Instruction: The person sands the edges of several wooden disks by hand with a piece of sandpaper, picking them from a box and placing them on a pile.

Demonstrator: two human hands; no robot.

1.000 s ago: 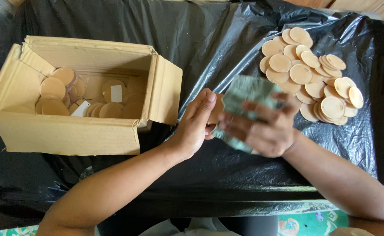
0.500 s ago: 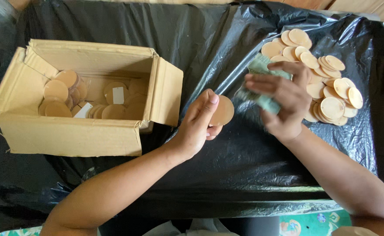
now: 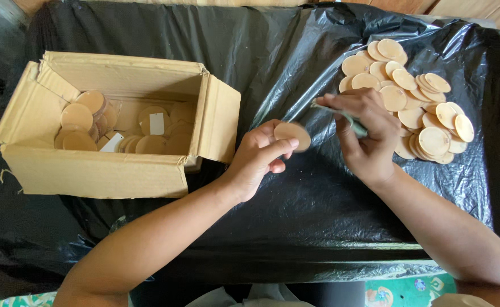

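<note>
Tan and round, the wooden disc (image 3: 293,135) sits clamped in the grip of the left hand (image 3: 258,159), thumb over fingers, above open black plastic sheet (image 3: 295,216) on the surface. Just right of that grip, the right hand (image 3: 363,139) is closed on a thin greenish strip (image 3: 343,116), knuckles up. Beyond it lies a pile of discs (image 3: 415,102); left of the grip, the cardboard box (image 3: 119,122) flap stands near.
</note>
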